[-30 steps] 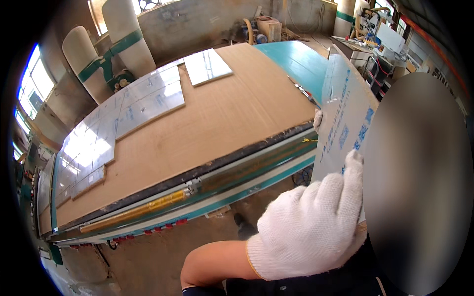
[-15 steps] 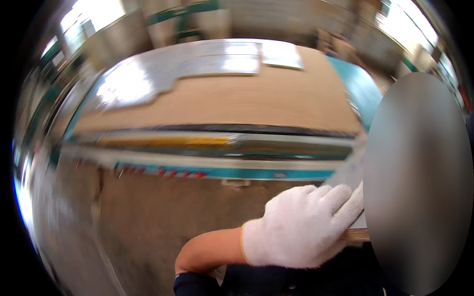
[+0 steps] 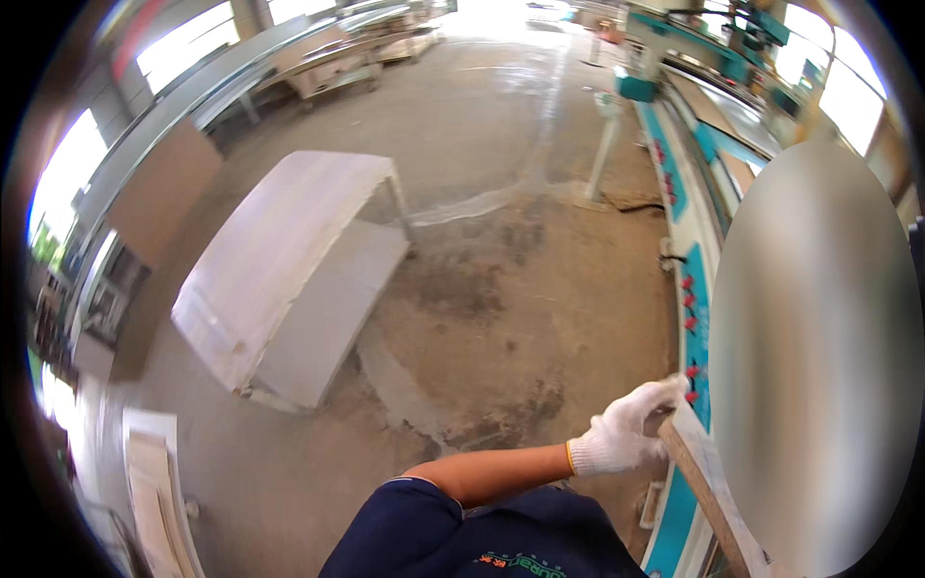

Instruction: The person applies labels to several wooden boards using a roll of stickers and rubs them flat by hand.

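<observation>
My left hand (image 3: pixel 626 429), in a white knit glove, reaches across to the right and grips the end of a board (image 3: pixel 701 486). The board has a pale, shiny face and a brown wood-like edge, and it slants down toward the lower right. Its far side is covered by a blurred grey oval. My right hand does not show; that oval covers the right part of the picture.
Along the right runs a long machine with a teal side panel (image 3: pixel 679 515) and red knobs (image 3: pixel 689 323). A pale-topped table (image 3: pixel 289 226) stands left of centre. Boards (image 3: pixel 154 491) lie at lower left, and a brown panel (image 3: pixel 159 197) leans farther back.
My view has swung left, from the machine's board-covered bed to the workshop floor and table. My left hand still holds the board, which now points toward the lower right.
</observation>
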A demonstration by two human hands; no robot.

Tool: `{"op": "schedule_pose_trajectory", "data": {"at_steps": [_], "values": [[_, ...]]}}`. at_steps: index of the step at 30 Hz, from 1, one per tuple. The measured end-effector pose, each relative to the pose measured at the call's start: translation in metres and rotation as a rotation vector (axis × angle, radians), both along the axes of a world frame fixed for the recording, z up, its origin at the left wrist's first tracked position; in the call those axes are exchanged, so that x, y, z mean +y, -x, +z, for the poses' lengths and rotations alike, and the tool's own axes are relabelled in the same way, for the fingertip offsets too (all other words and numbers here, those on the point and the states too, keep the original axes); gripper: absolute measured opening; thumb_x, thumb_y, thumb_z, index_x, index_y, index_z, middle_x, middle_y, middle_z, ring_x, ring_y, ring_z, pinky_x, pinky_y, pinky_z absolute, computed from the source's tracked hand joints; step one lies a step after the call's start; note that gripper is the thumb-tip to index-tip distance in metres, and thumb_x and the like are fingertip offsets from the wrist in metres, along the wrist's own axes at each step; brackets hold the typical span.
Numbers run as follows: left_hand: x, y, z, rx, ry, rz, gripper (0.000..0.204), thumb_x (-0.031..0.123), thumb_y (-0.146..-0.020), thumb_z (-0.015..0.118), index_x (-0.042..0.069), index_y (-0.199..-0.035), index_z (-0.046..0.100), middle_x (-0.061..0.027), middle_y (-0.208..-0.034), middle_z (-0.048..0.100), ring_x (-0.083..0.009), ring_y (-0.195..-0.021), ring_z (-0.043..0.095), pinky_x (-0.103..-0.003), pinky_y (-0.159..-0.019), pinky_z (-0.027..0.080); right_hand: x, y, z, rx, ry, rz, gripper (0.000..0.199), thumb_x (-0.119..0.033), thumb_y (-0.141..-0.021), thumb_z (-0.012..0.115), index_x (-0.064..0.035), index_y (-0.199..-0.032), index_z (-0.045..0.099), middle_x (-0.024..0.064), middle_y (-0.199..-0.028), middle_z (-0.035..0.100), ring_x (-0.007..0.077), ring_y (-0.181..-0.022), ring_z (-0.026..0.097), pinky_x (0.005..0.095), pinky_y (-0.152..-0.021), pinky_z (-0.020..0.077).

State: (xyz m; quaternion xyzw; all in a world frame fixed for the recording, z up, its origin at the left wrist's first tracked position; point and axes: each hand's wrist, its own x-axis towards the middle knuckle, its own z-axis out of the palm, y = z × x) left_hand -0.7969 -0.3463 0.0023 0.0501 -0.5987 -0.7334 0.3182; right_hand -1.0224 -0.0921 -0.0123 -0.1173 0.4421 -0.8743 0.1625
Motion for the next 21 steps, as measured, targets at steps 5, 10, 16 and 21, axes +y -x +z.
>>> {"op": "schedule_pose_trajectory", "data": {"at_steps": [5, 10, 16, 21], "values": [[-0.064, -0.037, -0.032, -0.246, -0.629, -0.279, 0.08, 0.027, -0.093, 0.078, 0.0, -0.157, 0.037, -0.0144, -0.149, 0.056, -0.0253, -0.134, 0.056, -0.04, -0.111, 0.047, -0.165, 0.044, -0.001, 0.082, 0.105, 0.322, 0.053, -0.047, -0.101, 0.058, -0.0056, -0.135, 0.062, 0.0038, -0.1, 0.057, 0.0216, -0.09, 0.052, 0.044, -0.104, 0.0409], [-0.138, -0.053, -0.034, 0.117, -0.682, -0.288, 0.083, 0.037, -0.097, 0.076, 0.0, -0.158, 0.033, -0.0128, -0.15, 0.051, -0.0257, -0.133, 0.056, -0.04, -0.109, 0.05, -0.33, 0.082, 0.002, 0.19, 0.295, 0.569, 0.051, -0.044, -0.102, 0.057, -0.0053, -0.135, 0.062, 0.0027, -0.096, 0.056, 0.0199, -0.085, 0.052, 0.0429, -0.103, 0.0408], [-0.226, -0.07, 0.007, 0.016, -1.0, 0.334, 0.041, 0.016, -0.102, 0.058, -0.001, -0.138, 0.05, -0.012, -0.128, 0.066, -0.0221, -0.116, 0.067, -0.037, -0.094, 0.059, -0.563, 0.102, -0.005, 0.329, 0.669, 0.923, 0.048, -0.041, -0.104, 0.056, -0.0048, -0.134, 0.062, 0.0014, -0.091, 0.055, 0.0179, -0.08, 0.051, 0.0415, -0.102, 0.0406], [-0.348, -0.122, -0.021, 0.669, -1.211, 0.638, 0.036, 0.005, -0.097, 0.051, -0.008, -0.131, 0.053, -0.0202, -0.126, 0.066, -0.0343, -0.115, 0.07, -0.052, -0.106, 0.058, -0.779, 0.012, -0.014, 0.302, 1.015, 1.273, 0.045, -0.039, -0.105, 0.055, -0.0043, -0.134, 0.062, 0.0011, -0.087, 0.055, 0.0164, -0.076, 0.05, 0.0404, -0.099, 0.0418]]}}
